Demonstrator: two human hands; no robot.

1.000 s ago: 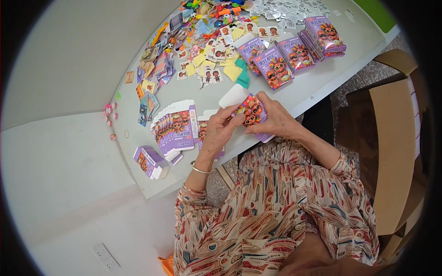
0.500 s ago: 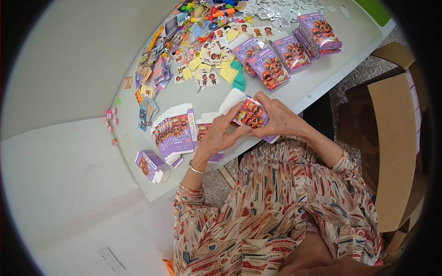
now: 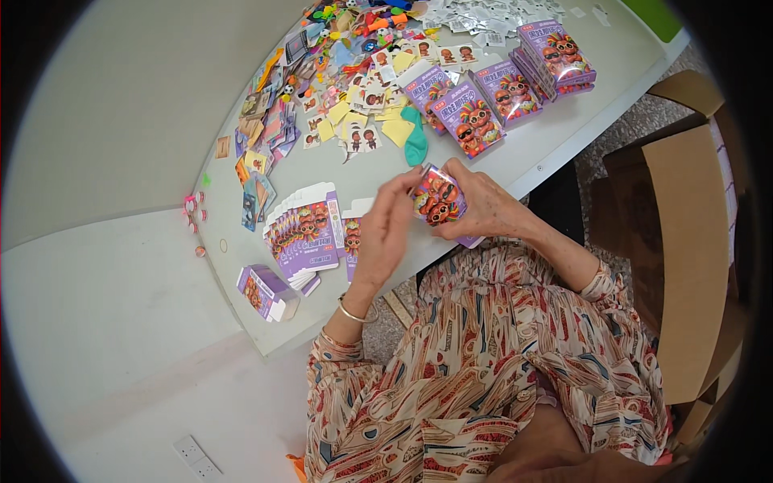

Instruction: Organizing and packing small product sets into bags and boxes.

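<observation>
My right hand (image 3: pixel 487 204) is closed around a small purple cardboard box (image 3: pixel 440 197) printed with cartoon figures. The box is tilted above the table's near edge, its far end folded over. My left hand (image 3: pixel 385 232) stands at the box's left side, fingers stretched out and fingertips at the far left corner; it does not grip the box. Just left of that hand lies a fanned stack of flat purple cartons (image 3: pixel 306 229). Another flat carton (image 3: pixel 353 233) is partly hidden behind the left hand.
Finished-looking purple boxes (image 3: pixel 471 119) stand grouped beyond my hands, beside a teal balloon (image 3: pixel 415 138). Small toys, cards (image 3: pixel 364 140) and silvery sachets (image 3: pixel 483 18) are heaped farther back. A single box (image 3: pixel 266 293) lies at the left edge. A big brown carton (image 3: pixel 684 266) stands open at right.
The white flap that stuck out from the box's far end is folded in. My left hand has let go of the box's side and turned, with its fingers up at that end.
</observation>
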